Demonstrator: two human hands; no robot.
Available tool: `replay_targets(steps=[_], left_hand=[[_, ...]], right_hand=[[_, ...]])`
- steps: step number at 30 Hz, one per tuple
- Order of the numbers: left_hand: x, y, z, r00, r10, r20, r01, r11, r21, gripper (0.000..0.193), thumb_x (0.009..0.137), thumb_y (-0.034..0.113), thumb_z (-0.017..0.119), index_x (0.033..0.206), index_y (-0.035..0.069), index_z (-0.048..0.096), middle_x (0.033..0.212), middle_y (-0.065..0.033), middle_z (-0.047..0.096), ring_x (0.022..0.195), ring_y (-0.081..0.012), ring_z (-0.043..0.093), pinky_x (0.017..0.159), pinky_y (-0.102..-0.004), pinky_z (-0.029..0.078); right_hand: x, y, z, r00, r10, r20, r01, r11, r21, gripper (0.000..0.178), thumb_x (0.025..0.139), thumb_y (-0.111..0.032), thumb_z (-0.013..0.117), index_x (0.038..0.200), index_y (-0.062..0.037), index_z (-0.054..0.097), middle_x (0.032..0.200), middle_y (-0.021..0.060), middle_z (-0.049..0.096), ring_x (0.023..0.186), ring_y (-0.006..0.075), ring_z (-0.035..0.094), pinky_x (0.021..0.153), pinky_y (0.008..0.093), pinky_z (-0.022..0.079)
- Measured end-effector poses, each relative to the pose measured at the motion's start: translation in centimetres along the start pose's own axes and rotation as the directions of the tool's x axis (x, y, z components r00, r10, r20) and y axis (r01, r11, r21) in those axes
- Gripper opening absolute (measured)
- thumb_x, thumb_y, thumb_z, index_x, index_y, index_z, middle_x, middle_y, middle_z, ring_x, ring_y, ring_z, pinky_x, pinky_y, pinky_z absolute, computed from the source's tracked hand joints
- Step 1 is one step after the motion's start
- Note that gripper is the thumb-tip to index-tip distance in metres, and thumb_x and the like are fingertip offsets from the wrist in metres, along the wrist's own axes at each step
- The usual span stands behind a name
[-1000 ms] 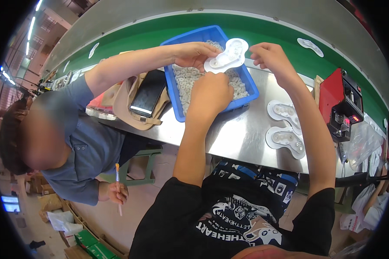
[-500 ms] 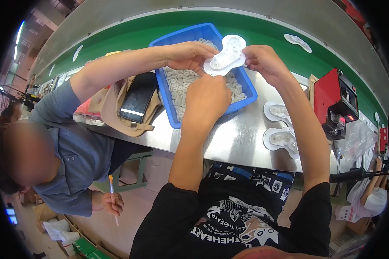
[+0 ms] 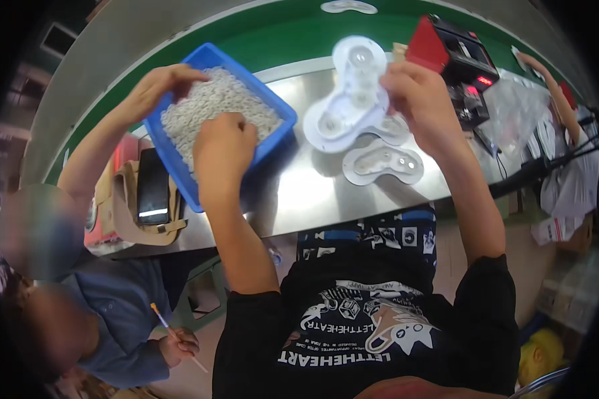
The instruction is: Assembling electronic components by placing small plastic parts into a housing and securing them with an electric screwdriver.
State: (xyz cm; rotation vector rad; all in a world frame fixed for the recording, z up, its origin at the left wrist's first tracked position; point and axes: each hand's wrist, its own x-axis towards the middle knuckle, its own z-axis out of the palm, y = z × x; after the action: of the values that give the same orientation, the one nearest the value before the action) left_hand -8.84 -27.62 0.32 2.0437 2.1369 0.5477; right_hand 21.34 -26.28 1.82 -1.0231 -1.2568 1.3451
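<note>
My right hand grips the edge of a white plastic housing, a three-lobed shell with small round parts in it, held up above the table. My left hand is over the blue bin, its fingers curled in close to the small white rings heaped there. Whatever those fingers hold, if anything, is hidden. Below the raised housing, a second white housing lies on the metal table, and part of a third shows behind it.
A co-worker's hand reaches over the bin's left side; their other hand holds a paintbrush. Left of the bin lie a phone and tan bag. A red and black machine stands at the right, near clear plastic bags.
My left hand has left the housing and moved left to the rings. My right hand keeps the housing. The co-worker's hand has also left it for the bin. The view has turned right.
</note>
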Motion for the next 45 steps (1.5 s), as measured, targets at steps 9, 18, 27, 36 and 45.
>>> replay_targets(steps=[9, 18, 27, 36, 45], left_hand=[[1.2, 0.4, -0.1, 0.998, 0.065, -0.017, -0.066, 0.996, -0.065, 0.025, 0.080, 0.019, 0.067, 0.091, 0.000, 0.079, 0.085, -0.0242, 0.073, 0.080, -0.0432, 0.071, 0.081, -0.0467, 0.056], [-0.7, 5.3, 0.2, 0.708, 0.411, -0.574, -0.578, 0.805, -0.136, 0.005, 0.071, -0.002, 0.064, 0.069, -0.003, 0.060, 0.065, -0.0091, 0.058, 0.054, -0.0194, 0.053, 0.052, -0.0329, 0.039], [-5.2, 15.8, 5.7, 0.815, 0.546, -0.192, -0.548, 0.620, -0.561, 0.008, 0.075, 0.000, 0.070, 0.082, -0.001, 0.067, 0.065, -0.0069, 0.061, 0.053, -0.0168, 0.055, 0.052, -0.0288, 0.043], [-5.6, 20.2, 10.1, 0.623, 0.782, 0.025, -0.563, 0.471, -0.679, 0.013, 0.084, 0.000, 0.076, 0.097, 0.002, 0.078, 0.096, -0.0102, 0.076, 0.084, -0.0229, 0.069, 0.075, -0.0326, 0.054], [-5.1, 21.5, 12.3, 0.574, 0.809, 0.129, -0.606, 0.526, -0.597, 0.015, 0.082, 0.004, 0.076, 0.097, 0.003, 0.079, 0.101, -0.0079, 0.068, 0.098, -0.0277, 0.063, 0.087, -0.0376, 0.051]], right_hand=[[-14.3, 4.8, -6.7, 0.882, 0.032, -0.470, -0.025, 0.999, 0.021, 0.012, 0.095, -0.006, 0.064, 0.100, 0.0038, 0.067, 0.086, 0.0068, 0.069, 0.070, 0.0118, 0.063, 0.062, 0.0270, 0.051], [-19.6, 9.0, -11.5, 0.728, 0.066, -0.682, 0.025, 0.992, 0.123, 0.009, 0.095, -0.007, 0.067, 0.095, 0.0025, 0.067, 0.081, 0.0056, 0.068, 0.066, 0.0105, 0.064, 0.057, 0.0242, 0.051], [-19.4, 7.1, -11.4, 0.731, 0.153, -0.665, -0.211, 0.977, -0.008, 0.014, 0.097, -0.012, 0.072, 0.096, 0.0013, 0.067, 0.078, 0.0055, 0.068, 0.061, 0.0116, 0.065, 0.055, 0.0232, 0.053], [-23.5, 6.2, -18.4, 0.190, -0.821, -0.539, 0.072, 0.559, -0.826, 0.044, 0.094, 0.005, 0.068, 0.134, 0.0054, 0.049, 0.131, 0.0207, 0.060, 0.123, 0.0255, 0.061, 0.104, 0.0376, 0.050], [-22.4, 8.9, -20.9, 0.525, -0.371, -0.766, 0.085, 0.919, -0.386, 0.051, 0.093, -0.001, 0.073, 0.139, 0.0055, 0.051, 0.130, 0.0147, 0.064, 0.120, 0.0217, 0.063, 0.105, 0.0344, 0.047]])
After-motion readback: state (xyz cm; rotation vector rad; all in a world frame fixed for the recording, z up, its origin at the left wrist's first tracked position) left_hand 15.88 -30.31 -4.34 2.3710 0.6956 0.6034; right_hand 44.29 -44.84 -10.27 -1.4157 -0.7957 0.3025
